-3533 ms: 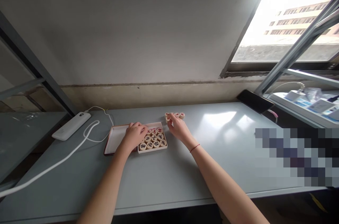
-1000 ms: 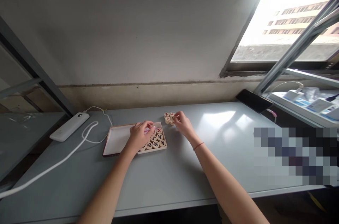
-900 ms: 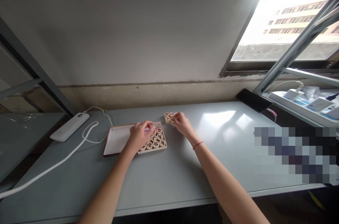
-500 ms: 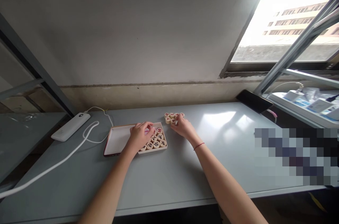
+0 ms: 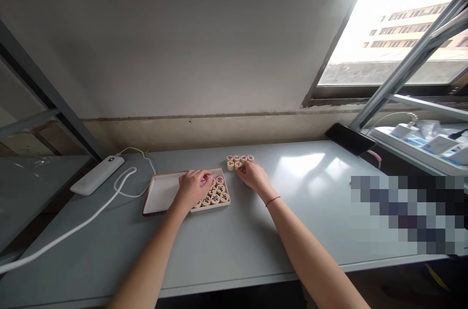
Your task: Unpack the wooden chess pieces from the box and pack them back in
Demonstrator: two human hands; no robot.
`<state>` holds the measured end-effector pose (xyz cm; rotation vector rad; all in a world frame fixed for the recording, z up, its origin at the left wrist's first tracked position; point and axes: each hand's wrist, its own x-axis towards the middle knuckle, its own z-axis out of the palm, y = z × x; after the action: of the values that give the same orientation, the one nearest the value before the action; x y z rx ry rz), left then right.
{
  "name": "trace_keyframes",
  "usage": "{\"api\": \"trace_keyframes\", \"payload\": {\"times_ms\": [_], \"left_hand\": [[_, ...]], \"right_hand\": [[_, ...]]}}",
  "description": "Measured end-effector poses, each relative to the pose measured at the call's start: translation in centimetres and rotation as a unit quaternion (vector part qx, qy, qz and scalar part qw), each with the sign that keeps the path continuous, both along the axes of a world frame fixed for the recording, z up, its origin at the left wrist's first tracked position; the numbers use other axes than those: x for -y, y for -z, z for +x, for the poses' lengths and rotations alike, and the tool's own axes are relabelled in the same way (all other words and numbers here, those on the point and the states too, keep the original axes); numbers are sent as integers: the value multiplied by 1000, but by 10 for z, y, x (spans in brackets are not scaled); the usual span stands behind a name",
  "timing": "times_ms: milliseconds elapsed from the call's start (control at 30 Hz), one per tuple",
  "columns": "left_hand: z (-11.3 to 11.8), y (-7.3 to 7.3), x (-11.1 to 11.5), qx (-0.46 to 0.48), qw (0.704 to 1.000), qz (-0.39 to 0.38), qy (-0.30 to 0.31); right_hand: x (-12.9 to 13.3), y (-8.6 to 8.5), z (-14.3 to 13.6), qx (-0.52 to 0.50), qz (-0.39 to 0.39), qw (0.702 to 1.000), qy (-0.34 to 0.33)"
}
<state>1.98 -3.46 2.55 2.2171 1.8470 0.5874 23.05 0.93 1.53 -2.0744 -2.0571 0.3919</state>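
Note:
Round Chinese chess pieces (image 5: 237, 158) with red characters stand in two short rows on the table. My right hand (image 5: 255, 175) is at the near row, its fingers pinched at the right side of a chess piece (image 5: 238, 165); the fingers partly hide that spot. My left hand (image 5: 193, 187) hovers over an open box (image 5: 227, 187) of more pieces (image 5: 215, 199), most with black characters. Its fingers are curled together, with a pinkish patterned bit showing between thumb and forefinger. What it holds is hidden. The box's white lid (image 5: 161, 192) lies at the left.
A white power bank (image 5: 97, 175) with a thick white cable (image 5: 84, 223) lies at the left. At the back right a dark phone (image 5: 350, 139) leans near a metal frame. A power strip (image 5: 420, 145) with plugs sits at the far right. A blurred patch covers the right edge.
The right hand has moved slightly, and the near-row piece by its fingers now sits flatter beside its neighbour. My left hand has hardly moved over the box.

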Motion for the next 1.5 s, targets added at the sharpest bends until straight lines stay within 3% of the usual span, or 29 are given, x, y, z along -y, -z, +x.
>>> {"api": "trace_keyframes", "payload": {"times_ms": [200,400,667,767,900,1033,1133,1300,1500], "left_hand": [[-2,9,2,-41,999,19,2],[1,8,4,-46,999,8,16],[3,7,5,-10,1000,-16,14],[4,5,4,3,1000,-1,7],[8,-3,6,85,994,52,49],[11,-10,9,162,984,48,62],[11,-9,9,188,981,37,36],[7,-2,3,255,965,56,15],[5,2,-1,271,960,57,43]], "right_hand": [[8,-8,-4,-14,-29,999,-31],[23,-15,-22,-129,-16,968,-217],[22,-12,-24,-128,-23,964,-230],[21,-12,-23,-149,18,962,-230],[22,-18,-25,-220,75,939,-254],[23,-26,-27,-287,63,912,-287],[16,-27,-13,-313,53,916,-248],[-5,-16,35,-271,13,961,-55],[-16,8,55,-226,-53,972,-27]]}}
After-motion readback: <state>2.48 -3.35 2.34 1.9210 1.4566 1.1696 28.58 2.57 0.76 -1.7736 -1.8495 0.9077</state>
